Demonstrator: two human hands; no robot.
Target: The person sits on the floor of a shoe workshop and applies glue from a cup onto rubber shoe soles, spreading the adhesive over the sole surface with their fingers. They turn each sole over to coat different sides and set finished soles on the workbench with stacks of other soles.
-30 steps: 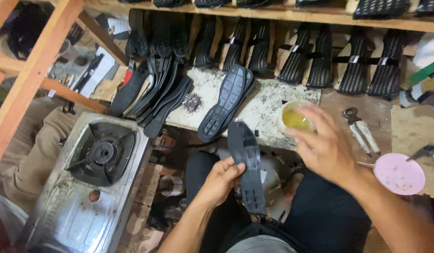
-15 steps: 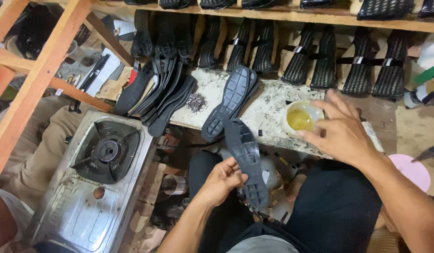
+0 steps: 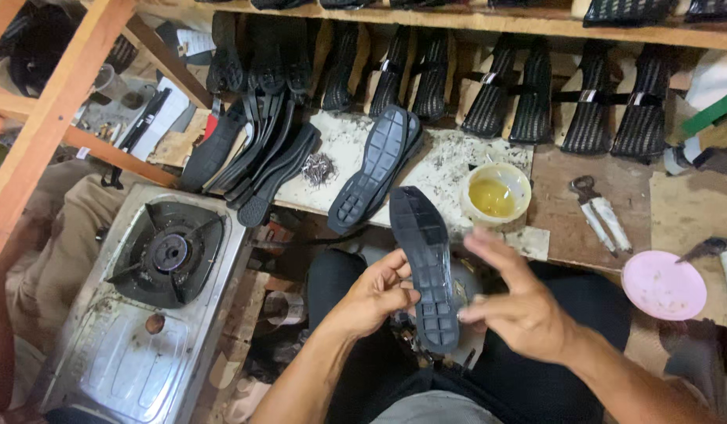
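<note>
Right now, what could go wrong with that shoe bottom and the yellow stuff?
The right hand hovers close below the open cup of yellow liquid, which sits near the bench edge; a bump might tip it. The left hand pinches the black sole only at one side, so it might slip.

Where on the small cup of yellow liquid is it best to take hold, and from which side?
Probably around the outer wall of the cup, just below the rim, coming from the near side where the right hand already is. It stands upright and open with liquid inside, so gripping over the top risks tipping it or touching the liquid.
</note>
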